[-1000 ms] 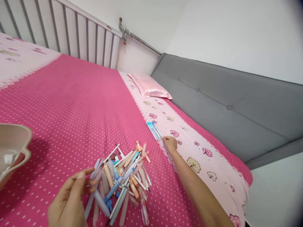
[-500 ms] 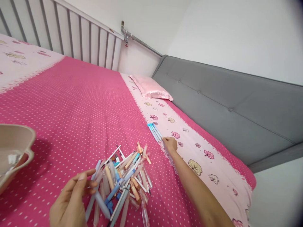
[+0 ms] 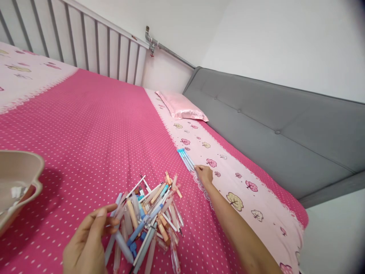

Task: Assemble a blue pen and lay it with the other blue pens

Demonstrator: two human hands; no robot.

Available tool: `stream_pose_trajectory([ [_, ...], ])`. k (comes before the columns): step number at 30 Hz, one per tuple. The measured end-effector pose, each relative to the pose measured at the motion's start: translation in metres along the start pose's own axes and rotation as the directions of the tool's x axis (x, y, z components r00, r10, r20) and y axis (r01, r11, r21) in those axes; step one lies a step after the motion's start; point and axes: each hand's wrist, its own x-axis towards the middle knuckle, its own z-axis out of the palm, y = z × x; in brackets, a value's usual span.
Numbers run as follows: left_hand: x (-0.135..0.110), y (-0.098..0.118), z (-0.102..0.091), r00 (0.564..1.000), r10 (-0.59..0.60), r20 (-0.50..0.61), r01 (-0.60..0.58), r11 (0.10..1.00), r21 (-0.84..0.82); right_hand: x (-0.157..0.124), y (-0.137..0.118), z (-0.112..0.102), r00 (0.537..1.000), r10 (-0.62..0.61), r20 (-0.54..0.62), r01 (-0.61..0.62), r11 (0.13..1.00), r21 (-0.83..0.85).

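Observation:
My right hand [image 3: 204, 175] reaches out to a row of light-blue pens [image 3: 185, 159] lying side by side, blue ends pointing away. Thumb and fingertips are closed on the near end of the rightmost pen. Lower down, my left hand [image 3: 89, 239] is at the left edge of a loose pile of pen parts [image 3: 148, 217], its fingers loosely bent and apart, with nothing visible held. Blue barrels lie right by its fingertips. Blue, orange, clear pink and white barrels, caps and thin refills are jumbled in the pile.
A beige basin [image 3: 21, 163] with small white pieces inside stands on the left. A pink pillow [image 3: 182, 105] lies at the far corner of the dotted bedspread [image 3: 94, 125]. The grey headboard [image 3: 256, 118] runs along the right, and a slatted rail [image 3: 88, 38] stands behind.
My left hand has shifted very slightly to the right. My right hand stays at the pen row, almost still, and the row looks pressed slightly closer together.

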Motion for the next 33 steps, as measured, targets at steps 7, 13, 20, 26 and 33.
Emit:
stream_pose_trajectory([
  [7,-0.002,-0.001,-0.001,1.0,-0.004,-0.01,0.004,1.0,-0.002,-0.002,0.0,-0.001,0.999,-0.025,0.022,0.025,1.0,0.005],
  [13,-0.002,0.0,-0.001,1.0,-0.007,-0.009,0.007,1.0,0.018,-0.003,0.0,-0.003,0.999,-0.035,0.008,0.035,0.998,0.045],
  [20,-0.006,0.006,-0.001,0.996,0.09,0.01,-0.091,0.989,0.117,-0.022,0.008,-0.006,0.994,0.002,-0.111,0.02,0.981,0.192],
  [26,-0.021,0.018,0.006,0.933,0.355,0.062,-0.36,0.914,0.189,-0.078,0.021,-0.016,0.971,0.075,-0.228,0.008,0.94,0.341],
  [33,-0.094,0.078,0.001,0.791,0.452,0.412,-0.486,0.874,-0.025,-0.116,0.039,-0.03,0.981,0.05,-0.189,0.032,0.913,0.407],
])
